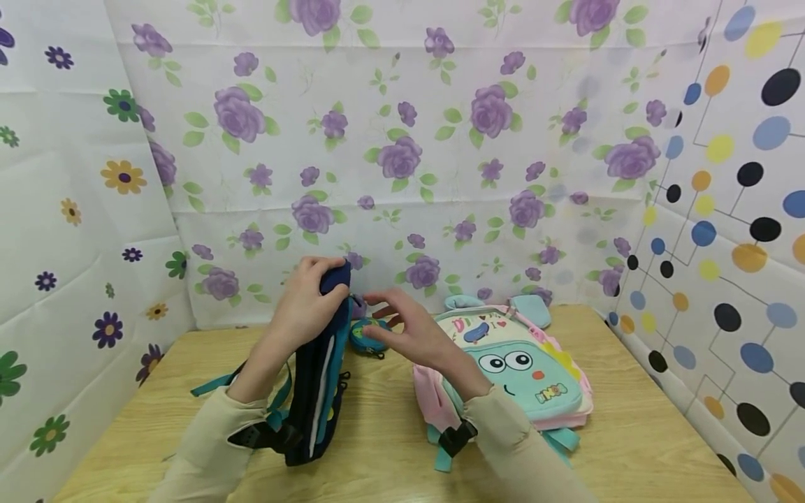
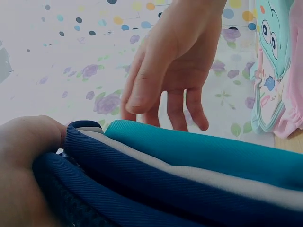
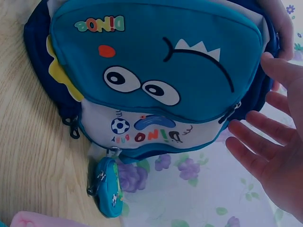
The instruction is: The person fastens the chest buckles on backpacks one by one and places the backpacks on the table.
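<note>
A navy and teal dinosaur backpack (image 3: 203,47) stands on its edge on the table, its printed front turned toward the right hand. My left hand (image 1: 306,299) grips its upper edge, thumb on one side; in the left wrist view part of that hand (image 2: 23,165) shows beside the navy padding. My right hand (image 1: 409,325) hovers beside the backpack's front, fingers spread and loosely bent, holding nothing. In the right wrist view its fingertips are close to the zipper pull (image 3: 232,112). A small teal zipped pouch (image 3: 110,189) hangs by the backpack's top.
On the right, a pink and mint backpack (image 1: 534,377) with a cartoon face lies on the wooden table (image 1: 383,447). Its teal straps trail toward the front. Flower-printed sheeting (image 1: 377,84) stands behind the table, and dotted sheeting (image 1: 723,279) borders the right side.
</note>
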The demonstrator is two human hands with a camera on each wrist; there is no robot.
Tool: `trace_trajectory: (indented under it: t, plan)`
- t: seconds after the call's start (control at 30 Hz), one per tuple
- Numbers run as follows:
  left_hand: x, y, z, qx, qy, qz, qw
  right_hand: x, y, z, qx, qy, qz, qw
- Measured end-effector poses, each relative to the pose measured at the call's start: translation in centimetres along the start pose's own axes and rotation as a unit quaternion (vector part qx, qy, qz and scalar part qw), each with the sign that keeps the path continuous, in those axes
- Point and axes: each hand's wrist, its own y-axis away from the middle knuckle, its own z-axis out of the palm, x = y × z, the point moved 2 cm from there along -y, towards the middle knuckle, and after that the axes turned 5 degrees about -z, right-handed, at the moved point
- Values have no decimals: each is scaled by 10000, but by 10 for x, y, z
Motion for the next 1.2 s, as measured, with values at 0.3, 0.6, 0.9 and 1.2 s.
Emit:
trace_trajectory:
  t: [0.3,0.6,0.9,1.2]
  plan:
    - [6,0,10,135,233,106,9996,-3,-1,-6,34,-156,12,9999]
    - [11,0,22,205,448,312,9983,0,1,-8,-28,-246,-14,9997]
    - [16,1,30,271,659,395,9967,2,6,-11,-46,-525,157,9985]
    - [19,-2,39,58,1092,369,9933,3,11,-15,-11,-733,240,9970]
